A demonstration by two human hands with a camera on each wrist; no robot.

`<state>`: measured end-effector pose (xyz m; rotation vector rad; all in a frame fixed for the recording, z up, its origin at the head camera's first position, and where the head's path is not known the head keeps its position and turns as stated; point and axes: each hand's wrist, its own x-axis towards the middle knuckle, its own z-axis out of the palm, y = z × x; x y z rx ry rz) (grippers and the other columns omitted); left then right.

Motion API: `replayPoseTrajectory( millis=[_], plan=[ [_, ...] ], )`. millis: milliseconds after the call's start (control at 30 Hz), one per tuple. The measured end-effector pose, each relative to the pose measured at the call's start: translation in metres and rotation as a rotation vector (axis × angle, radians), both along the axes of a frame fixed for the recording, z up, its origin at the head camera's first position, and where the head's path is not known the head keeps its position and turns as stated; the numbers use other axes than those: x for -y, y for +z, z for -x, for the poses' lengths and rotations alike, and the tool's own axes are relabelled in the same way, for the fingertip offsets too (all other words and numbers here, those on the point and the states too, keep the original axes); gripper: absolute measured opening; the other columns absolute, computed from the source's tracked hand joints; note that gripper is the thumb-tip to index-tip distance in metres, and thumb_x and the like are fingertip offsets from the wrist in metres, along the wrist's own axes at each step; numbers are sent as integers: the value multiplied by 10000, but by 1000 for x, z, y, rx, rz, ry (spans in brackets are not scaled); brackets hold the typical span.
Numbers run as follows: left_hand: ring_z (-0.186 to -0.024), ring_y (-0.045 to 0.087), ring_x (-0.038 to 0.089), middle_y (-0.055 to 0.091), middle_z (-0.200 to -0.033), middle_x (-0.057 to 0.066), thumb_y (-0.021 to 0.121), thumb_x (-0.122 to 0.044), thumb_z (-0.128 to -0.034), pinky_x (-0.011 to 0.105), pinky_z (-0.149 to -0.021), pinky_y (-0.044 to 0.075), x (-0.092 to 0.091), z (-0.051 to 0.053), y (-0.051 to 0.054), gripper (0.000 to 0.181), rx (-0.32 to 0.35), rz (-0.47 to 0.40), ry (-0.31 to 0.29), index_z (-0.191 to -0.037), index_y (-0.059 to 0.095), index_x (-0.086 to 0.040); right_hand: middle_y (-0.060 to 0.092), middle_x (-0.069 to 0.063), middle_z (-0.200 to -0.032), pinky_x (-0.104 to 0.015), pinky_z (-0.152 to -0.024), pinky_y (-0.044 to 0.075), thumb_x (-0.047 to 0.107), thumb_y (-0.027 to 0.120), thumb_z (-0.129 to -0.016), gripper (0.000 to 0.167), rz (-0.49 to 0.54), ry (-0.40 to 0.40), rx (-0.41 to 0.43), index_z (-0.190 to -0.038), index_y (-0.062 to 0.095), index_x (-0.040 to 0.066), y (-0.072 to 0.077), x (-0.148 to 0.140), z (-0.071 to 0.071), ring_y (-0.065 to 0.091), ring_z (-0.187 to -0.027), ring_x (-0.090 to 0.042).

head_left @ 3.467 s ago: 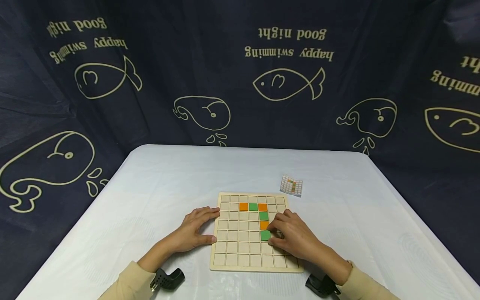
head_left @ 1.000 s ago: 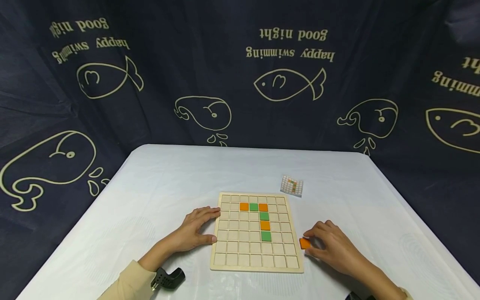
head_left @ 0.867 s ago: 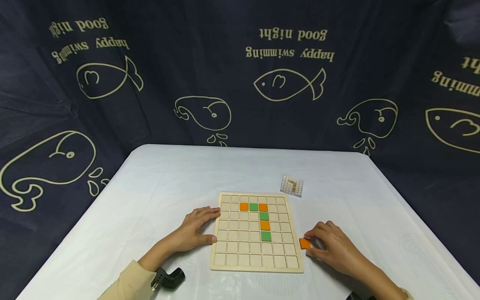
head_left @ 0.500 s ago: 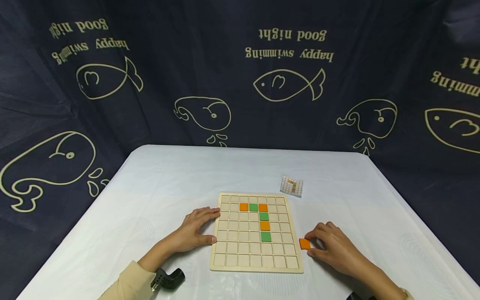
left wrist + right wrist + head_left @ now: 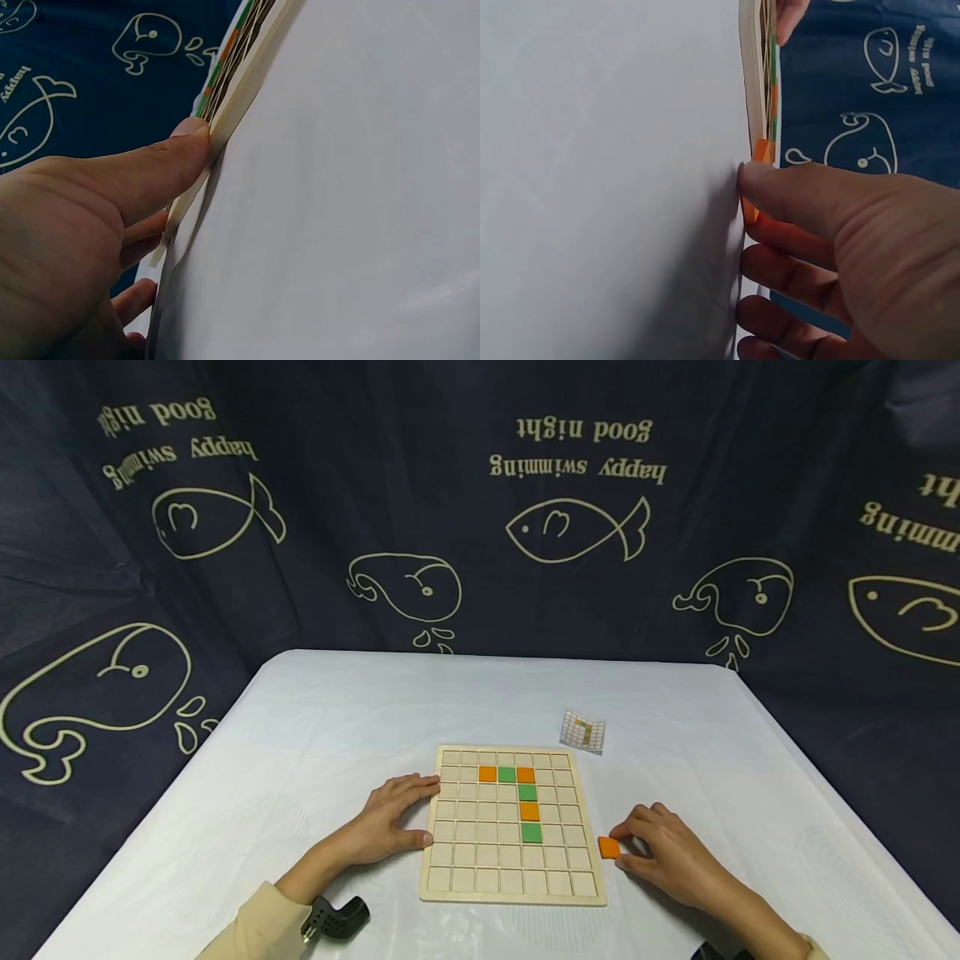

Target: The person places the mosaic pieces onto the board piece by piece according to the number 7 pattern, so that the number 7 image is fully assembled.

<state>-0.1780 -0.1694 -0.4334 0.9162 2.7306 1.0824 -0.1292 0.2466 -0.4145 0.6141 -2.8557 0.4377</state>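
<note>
A square wooden grid board (image 5: pixel 486 856) lies on the table, with several orange and green tiles in its cells. Three of them run in a row near the top, and more go down the column below the right one. My left hand (image 5: pixel 386 822) rests against the board's left edge, fingers extended; in the left wrist view the thumb (image 5: pixel 169 161) touches its rim. Just right of the board, a loose orange tile (image 5: pixel 608 848) lies at the tips of my right hand (image 5: pixel 663 852). Thumb and forefinger pinch it, as the right wrist view shows the tile (image 5: pixel 760 151) partly covered.
A small printed card (image 5: pixel 582 732) with a coloured grid pattern lies behind the board's right corner. White cloth covers the table (image 5: pixel 337 718). A dark blue curtain (image 5: pixel 480 602) with whale and fish drawings hangs behind. A black wrist device (image 5: pixel 341 918) sits by the left sleeve.
From beside the lowest green tile on the board, my right hand has moved right to the orange tile on the table. Over the last second it stays almost still. The left hand has not moved.
</note>
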Motion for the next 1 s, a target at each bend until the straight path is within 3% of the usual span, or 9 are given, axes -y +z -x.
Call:
replayPoseTrajectory(
  millis=[467,700,1000],
  plan=[
    [-1419,233,347,361,-1516,40,713,-375,-815,603,-1073,162,0,-1,1,697,19,4,6,-1403,446,-112,560,186,-860,-249,-705,405,255,805,-705,198,-6,-12,-30,-875,705,239,2,2,3,407,-800,7],
    [-1416,237,351,362,-1516,40,710,-385,-816,608,-1072,163,0,0,0,693,20,3,10,-1399,451,-116,565,208,-871,-244,-708,409,245,818,-687,219,38,27,-74,-876,707,245,4,8,4,400,-803,29],
    [-1410,246,354,367,-1512,42,709,-392,-816,608,-1066,173,0,0,0,693,10,4,8,-1397,454,-113,570,199,-885,-235,-697,400,254,810,-701,215,45,44,-58,-888,704,254,10,22,5,395,-811,21]
  ],
)
